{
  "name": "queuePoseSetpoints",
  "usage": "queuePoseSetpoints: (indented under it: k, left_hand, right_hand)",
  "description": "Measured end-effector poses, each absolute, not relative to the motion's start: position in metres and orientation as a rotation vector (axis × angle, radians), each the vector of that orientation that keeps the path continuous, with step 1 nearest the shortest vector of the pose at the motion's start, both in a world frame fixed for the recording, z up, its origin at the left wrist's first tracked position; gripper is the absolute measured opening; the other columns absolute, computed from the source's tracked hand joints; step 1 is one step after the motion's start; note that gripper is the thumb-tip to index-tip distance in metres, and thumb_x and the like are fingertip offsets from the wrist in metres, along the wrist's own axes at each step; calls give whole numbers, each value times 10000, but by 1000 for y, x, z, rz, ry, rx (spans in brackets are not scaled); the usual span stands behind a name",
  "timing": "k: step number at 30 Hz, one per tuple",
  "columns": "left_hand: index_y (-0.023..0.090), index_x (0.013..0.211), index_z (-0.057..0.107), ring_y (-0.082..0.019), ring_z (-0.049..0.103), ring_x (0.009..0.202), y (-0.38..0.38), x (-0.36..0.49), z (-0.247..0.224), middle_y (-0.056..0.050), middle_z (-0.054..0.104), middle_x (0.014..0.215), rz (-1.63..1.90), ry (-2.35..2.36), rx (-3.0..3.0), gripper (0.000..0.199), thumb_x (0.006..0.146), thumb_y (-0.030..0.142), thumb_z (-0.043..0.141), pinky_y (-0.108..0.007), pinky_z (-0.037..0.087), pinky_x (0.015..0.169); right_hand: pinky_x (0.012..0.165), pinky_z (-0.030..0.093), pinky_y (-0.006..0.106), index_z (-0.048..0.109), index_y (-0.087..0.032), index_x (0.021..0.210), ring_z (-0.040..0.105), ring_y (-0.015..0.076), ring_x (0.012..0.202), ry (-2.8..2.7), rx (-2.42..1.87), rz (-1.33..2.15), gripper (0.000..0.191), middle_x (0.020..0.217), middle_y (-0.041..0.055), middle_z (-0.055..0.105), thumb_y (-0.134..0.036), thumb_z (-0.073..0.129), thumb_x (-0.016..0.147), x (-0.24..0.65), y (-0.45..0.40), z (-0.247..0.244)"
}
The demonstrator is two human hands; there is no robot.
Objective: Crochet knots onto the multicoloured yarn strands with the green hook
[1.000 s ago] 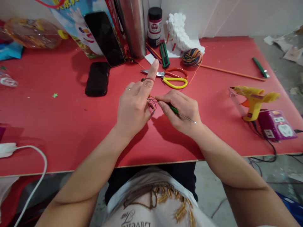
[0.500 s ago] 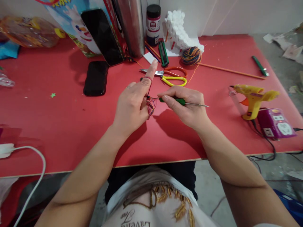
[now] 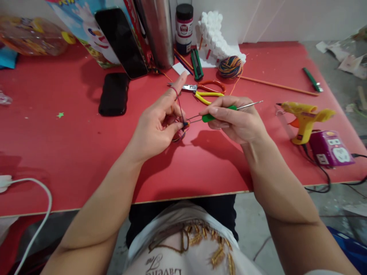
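Note:
My left hand point(image 3: 157, 124) pinches a small piece of multicoloured crochet work point(image 3: 186, 124) between thumb and fingers. Yarn runs from the piece up around the raised index finger, and a loose coil of yarn point(image 3: 179, 136) hangs below the thumb. In my right hand point(image 3: 233, 120) is a crochet hook point(image 3: 219, 114) with a green handle and a metal shaft at each end. Its left shaft reaches the crochet work, and a strand stretches beside it. The other shaft points up to the right.
Red-and-yellow scissors point(image 3: 205, 91), a yarn ball point(image 3: 230, 67) and a green cutter point(image 3: 196, 64) lie beyond my hands. A phone point(image 3: 122, 42) leans by a steel flask point(image 3: 157, 34). To the right are a yellow glue gun point(image 3: 305, 118) and a purple power box point(image 3: 331, 149).
My right hand has drawn slightly right, and the hook has tilted, its free end now higher. My left hand has turned, showing more of the pinched work and the taut strand.

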State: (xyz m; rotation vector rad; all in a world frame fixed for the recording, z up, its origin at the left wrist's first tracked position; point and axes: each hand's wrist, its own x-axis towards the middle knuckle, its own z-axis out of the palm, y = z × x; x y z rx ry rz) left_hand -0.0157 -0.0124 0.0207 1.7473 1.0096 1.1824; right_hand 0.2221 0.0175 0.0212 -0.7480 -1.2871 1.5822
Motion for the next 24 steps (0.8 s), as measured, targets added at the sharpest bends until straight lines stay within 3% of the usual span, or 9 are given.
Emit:
queuePoseSetpoints:
  k: [6, 10, 15, 18, 21, 24]
  left_hand:
    - [353, 1672, 574, -178, 644, 706, -6, -19, 23, -3, 744, 854, 1196, 838, 1495, 942, 810, 122, 878, -322, 558, 637]
    - [390, 1579, 660, -190, 683, 711, -7, -17, 21, 8, 740, 840, 1220, 833, 1329, 887, 766, 235, 979, -332, 591, 634]
    - [382, 1501, 708, -181, 741, 852, -10, -12, 15, 7, 746, 925, 1325, 859, 1250, 763, 797, 331, 998, -323, 635, 763]
    - [375, 1481, 716, -174, 740, 875, -11, -10, 11, 2, 757, 972, 1378, 866, 1222, 685, 846, 330, 967, -316, 615, 756]
    - [373, 1451, 729, -199, 753, 917, -11, -11, 11, -17, 773, 1016, 1382, 891, 1237, 606, 884, 345, 941, -340, 618, 761]
    - [355, 1423, 742, -218, 760, 1019, -10, -13, 10, -30, 774, 1075, 1388, 894, 1258, 566, 890, 324, 931, -363, 641, 865]
  right_hand:
    - [477, 382, 255, 865, -174, 914, 528, 88, 545, -1252, -693, 1621, 291, 741, 22, 699, -453, 944, 884, 220, 14, 18]
    - [471, 352, 259, 873, -215, 933, 549, 116, 558, -1289, -615, 1578, 266, 670, 7, 654, -480, 900, 928, 214, 8, 16]
    - [507, 377, 284, 849, -257, 1027, 453, 101, 520, -1165, -623, 1518, 278, 662, -31, 615, -523, 856, 946, 199, 3, 11]
    - [537, 415, 294, 823, -251, 1068, 376, 75, 498, -1085, -592, 1554, 287, 684, -54, 605, -504, 857, 939, 193, 4, 8]
    - [531, 409, 287, 812, -252, 1090, 369, 73, 497, -1075, -559, 1596, 289, 683, -63, 606, -486, 868, 930, 191, 6, 7]
    - [522, 408, 277, 803, -251, 1084, 375, 68, 492, -1082, -556, 1627, 316, 682, -65, 627, -492, 898, 904, 192, 6, 7]
